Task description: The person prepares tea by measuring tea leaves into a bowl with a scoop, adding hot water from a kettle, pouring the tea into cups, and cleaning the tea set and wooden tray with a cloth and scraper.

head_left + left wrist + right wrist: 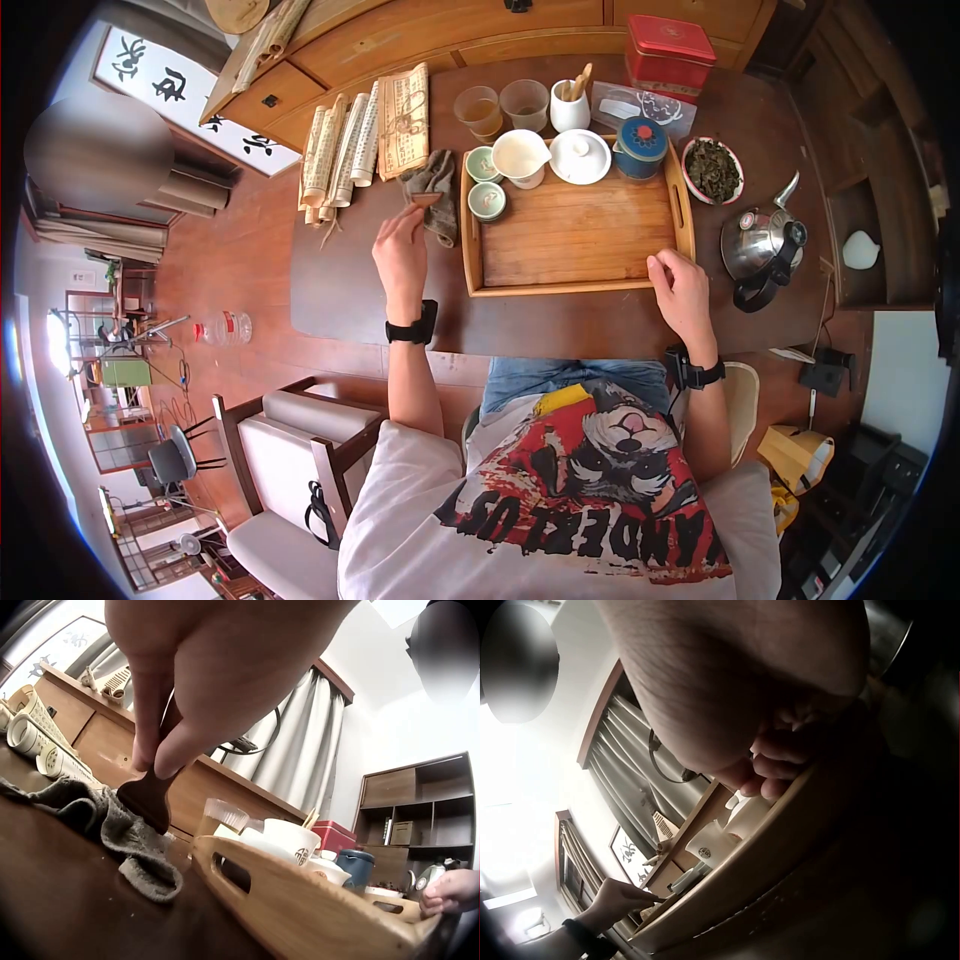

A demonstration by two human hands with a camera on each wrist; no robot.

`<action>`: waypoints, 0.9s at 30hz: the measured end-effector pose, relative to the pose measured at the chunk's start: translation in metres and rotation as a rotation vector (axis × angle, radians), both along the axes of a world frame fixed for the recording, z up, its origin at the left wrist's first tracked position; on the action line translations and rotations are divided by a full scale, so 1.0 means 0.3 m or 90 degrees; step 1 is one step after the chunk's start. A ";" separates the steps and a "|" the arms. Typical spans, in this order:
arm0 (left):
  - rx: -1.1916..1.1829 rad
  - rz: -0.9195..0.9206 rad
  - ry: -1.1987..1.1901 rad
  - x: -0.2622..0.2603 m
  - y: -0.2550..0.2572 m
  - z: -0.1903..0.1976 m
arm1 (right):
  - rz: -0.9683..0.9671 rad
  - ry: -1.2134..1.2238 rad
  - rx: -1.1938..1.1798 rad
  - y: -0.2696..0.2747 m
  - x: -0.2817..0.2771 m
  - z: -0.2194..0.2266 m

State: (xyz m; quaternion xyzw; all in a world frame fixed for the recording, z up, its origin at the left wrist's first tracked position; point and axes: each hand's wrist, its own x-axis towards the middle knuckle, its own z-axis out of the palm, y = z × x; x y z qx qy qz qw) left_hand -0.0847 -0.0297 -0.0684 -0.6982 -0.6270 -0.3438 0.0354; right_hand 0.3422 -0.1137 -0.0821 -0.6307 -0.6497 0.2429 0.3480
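My left hand (402, 262) (225, 667) pinches a small brown tool with a flat, widened end (427, 199) (148, 799) between thumb and fingers. That end is just above or against a crumpled grey cloth (441, 224) (139, 844), left of the wooden tray (560, 291) (300, 904); contact is unclear. My right hand (681, 295) (742, 682) rests at the tray's near right corner, its fingers loosely bent and holding nothing visible. Inside the tray are two small green cups (487, 201), a white pitcher (521, 160), a white lidded bowl (580, 158) and a blue canister (640, 147).
Behind the tray stand two clear cups (479, 112), a white tool holder (570, 107) and a red tin (668, 55). To its right are a dish of dark leaves (713, 171) and a steel kettle (760, 243). Rolled papers (340, 145) lie at the table's left.
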 end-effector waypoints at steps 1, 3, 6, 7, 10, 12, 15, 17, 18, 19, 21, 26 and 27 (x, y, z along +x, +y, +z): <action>-0.001 -0.001 0.002 -0.002 -0.006 -0.012 | 0.001 -0.002 0.001 0.000 -0.001 -0.001; -0.009 0.007 -0.011 -0.020 -0.024 -0.016 | -0.011 -0.003 0.000 -0.003 -0.005 -0.001; -0.005 0.021 -0.031 -0.044 -0.058 0.005 | -0.012 -0.009 -0.008 -0.001 -0.007 0.005; 0.009 0.029 -0.038 -0.048 -0.066 0.019 | -0.009 -0.011 -0.008 0.001 -0.007 0.005; 0.050 0.040 -0.044 -0.042 -0.072 0.055 | -0.006 -0.020 -0.013 0.007 -0.007 0.004; 0.038 0.033 -0.029 -0.050 -0.064 0.042 | -0.010 -0.032 -0.010 0.011 -0.008 0.005; -0.016 0.013 0.000 -0.065 -0.064 0.009 | -0.008 -0.046 -0.008 0.015 -0.006 0.000; -0.055 0.016 0.021 -0.080 -0.073 0.003 | -0.011 -0.038 -0.007 0.012 -0.006 0.002; -0.054 0.014 0.025 -0.074 -0.084 0.032 | -0.015 -0.033 -0.009 0.010 -0.006 0.001; -0.070 0.043 -0.005 -0.063 -0.097 0.074 | -0.017 -0.030 -0.009 0.010 -0.007 -0.003; -0.088 0.073 -0.034 -0.054 -0.110 0.105 | -0.016 -0.010 0.030 0.011 -0.007 -0.009; -0.044 0.081 -0.701 -0.054 -0.132 0.129 | -0.005 -0.020 0.008 0.014 -0.002 -0.005; -0.051 0.089 -0.732 -0.055 -0.134 0.133 | -0.005 -0.025 -0.006 0.015 0.000 -0.001</action>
